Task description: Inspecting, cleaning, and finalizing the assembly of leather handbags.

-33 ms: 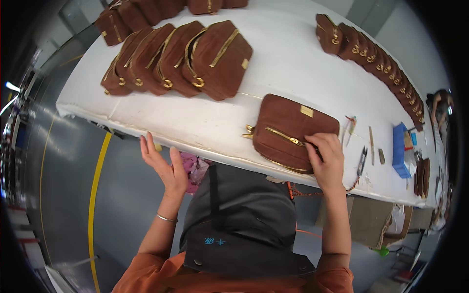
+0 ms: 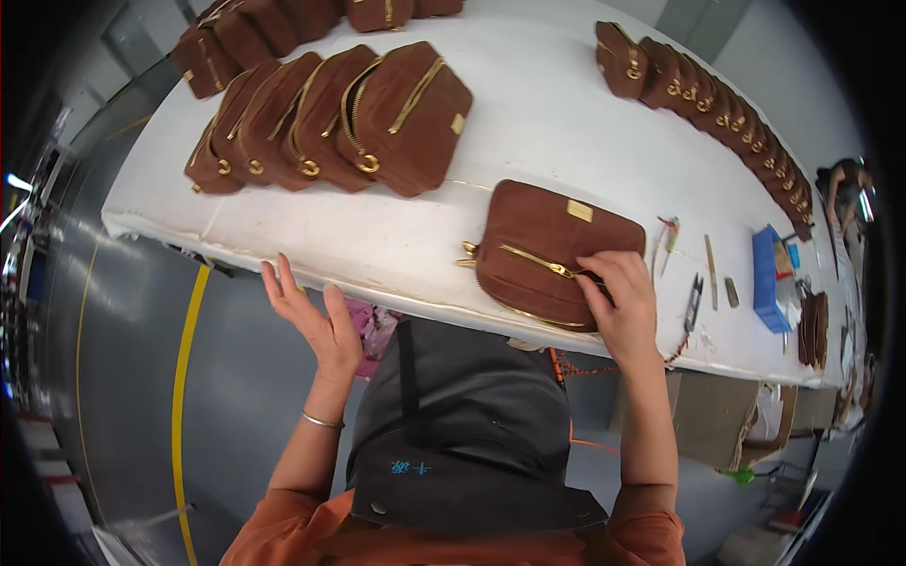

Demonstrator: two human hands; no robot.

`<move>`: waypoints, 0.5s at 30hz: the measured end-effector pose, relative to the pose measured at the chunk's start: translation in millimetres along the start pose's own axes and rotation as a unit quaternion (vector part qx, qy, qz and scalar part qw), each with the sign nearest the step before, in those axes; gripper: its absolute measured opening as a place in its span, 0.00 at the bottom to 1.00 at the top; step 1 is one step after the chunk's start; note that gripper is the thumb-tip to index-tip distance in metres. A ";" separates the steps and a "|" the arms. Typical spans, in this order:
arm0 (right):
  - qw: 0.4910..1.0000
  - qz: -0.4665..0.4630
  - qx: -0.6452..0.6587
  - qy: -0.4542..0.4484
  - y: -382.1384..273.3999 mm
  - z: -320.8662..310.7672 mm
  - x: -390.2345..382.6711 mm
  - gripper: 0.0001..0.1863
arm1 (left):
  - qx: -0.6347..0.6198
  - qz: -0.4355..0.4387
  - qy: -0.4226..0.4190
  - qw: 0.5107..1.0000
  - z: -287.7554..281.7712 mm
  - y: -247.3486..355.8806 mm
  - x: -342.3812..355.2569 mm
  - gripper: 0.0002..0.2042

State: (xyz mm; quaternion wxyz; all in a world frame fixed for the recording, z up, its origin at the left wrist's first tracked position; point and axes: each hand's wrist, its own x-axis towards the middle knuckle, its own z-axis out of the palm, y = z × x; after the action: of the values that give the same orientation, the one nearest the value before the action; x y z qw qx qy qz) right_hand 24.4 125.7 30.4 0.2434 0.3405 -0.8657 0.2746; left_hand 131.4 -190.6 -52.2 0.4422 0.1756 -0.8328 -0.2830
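A brown suede-like bag point(image 2: 528, 222) lies flat near the table's front edge, with a small gold plate on its face and gold hardware at its left end. Across its front runs a short gold zipper point(image 2: 528, 257). At the right end of that zipper, my right hand point(image 2: 623, 302) pinches the zipper pull between thumb and fingers; the fingertips partly hide the pull. My left hand point(image 2: 316, 325) is raised by the front edge of the table, its fingers apart, holding nothing and away from the bag.
On the white table point(image 2: 538, 113), several brown bags point(image 2: 415, 113) lean together at left, with others behind. Another row point(image 2: 698, 94) curves along the right. Thread snips point(image 2: 696, 302), a thin stick point(image 2: 711, 272) and a blue bin point(image 2: 766, 283) lie right. Cardboard boxes point(image 2: 698, 415) stand below.
The view has shifted slightly, so the table and bags appear a little further left. My right hand keeps its pinch on the zipper pull; my left hand stays open.
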 end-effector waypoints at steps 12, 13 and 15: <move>0.997 0.000 0.026 -0.072 -0.2 -12.2 14.6 0.07 | 0.255 -0.070 -0.173 0.949 4.6 -123.7 -93.0 0.34; 0.996 -0.003 0.022 -0.090 0.8 -11.1 16.1 0.05 | 0.257 -0.065 -0.172 0.949 -6.6 -131.2 -92.9 0.34; 0.996 0.000 0.022 -0.091 4.4 -10.2 16.2 0.05 | 0.037 -0.209 -0.251 0.944 -31.6 -129.2 -88.0 0.20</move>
State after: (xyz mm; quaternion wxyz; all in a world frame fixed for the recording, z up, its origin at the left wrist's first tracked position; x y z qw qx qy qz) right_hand 13.0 127.6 46.4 0.1562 0.3691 -0.8780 0.2617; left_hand 211.3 -253.4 -175.1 0.1431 0.2857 -0.8712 -0.3728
